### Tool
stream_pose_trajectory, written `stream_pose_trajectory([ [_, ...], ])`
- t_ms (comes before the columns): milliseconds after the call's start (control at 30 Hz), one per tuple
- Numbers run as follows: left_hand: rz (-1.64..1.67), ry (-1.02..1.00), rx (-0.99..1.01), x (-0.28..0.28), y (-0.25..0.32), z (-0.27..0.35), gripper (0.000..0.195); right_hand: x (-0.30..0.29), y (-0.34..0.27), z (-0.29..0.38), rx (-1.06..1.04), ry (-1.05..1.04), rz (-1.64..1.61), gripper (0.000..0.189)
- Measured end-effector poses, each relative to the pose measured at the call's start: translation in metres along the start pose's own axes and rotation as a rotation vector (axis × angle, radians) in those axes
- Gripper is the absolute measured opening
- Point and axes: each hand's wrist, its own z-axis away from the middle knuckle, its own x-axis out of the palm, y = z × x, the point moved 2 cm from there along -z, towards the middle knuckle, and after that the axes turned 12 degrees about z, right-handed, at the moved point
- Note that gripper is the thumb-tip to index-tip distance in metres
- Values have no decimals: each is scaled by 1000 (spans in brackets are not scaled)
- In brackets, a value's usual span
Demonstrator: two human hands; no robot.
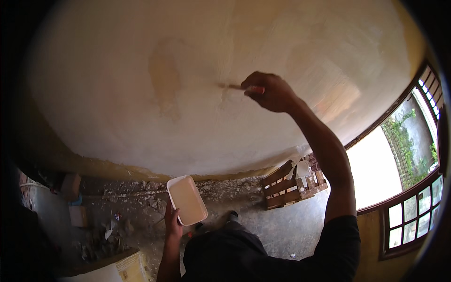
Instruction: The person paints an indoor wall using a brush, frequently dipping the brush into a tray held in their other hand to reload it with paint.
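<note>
My right hand (269,91) is raised before the wall (197,134), closed on the red handle of a thin tool (234,86), perhaps a brush or scraper. The tool's tip points left at the wall; blur hides whether it touches. Pale and yellowish patches cover the plastered surface. Low in front of me, my left hand (173,220) grips the lower left edge of a white rectangular plastic tub (188,201), which holds a smooth cream-coloured material.
A slatted wooden crate or pallet (282,190) with crumpled white material stands at the wall's foot. Flakes and debris (141,192) litter the floor. At right is a framed window (415,218) beside a bright opening. Boxes (78,215) stand at left.
</note>
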Motion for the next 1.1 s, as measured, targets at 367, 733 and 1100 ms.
stream_pose_trajectory([
  [367, 23, -34, -8, 12, -1, -1, 74, 163, -31, 86, -296, 216, 640, 35],
  [733, 35, -5, -3, 3, 3, -4, 73, -8, 30, 18, -29, -130, 9, 13],
  [1100, 41, -4, -20, 5, 0, 1, 72, -307, 17, -94, -176, 608, 281, 10],
])
